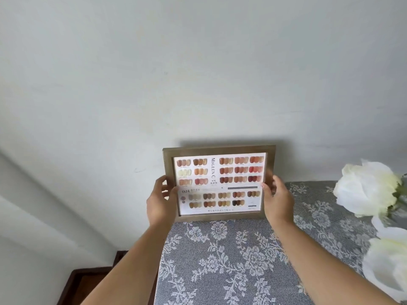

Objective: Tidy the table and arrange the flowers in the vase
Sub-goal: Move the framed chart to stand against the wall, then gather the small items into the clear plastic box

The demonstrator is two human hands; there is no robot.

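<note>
Your left hand (161, 200) and right hand (278, 199) each clamp a side edge of the picture frame (219, 182), thumbs over the front. The frame stands near the middle, at the far edge of the bench (231, 260), against the wall (198, 73), and holds a printed chart of nail colour swatches in tan, orange and red. White flowers (367, 188) sit at 3 o'clock. Grey floral lace covers the bench.
</note>
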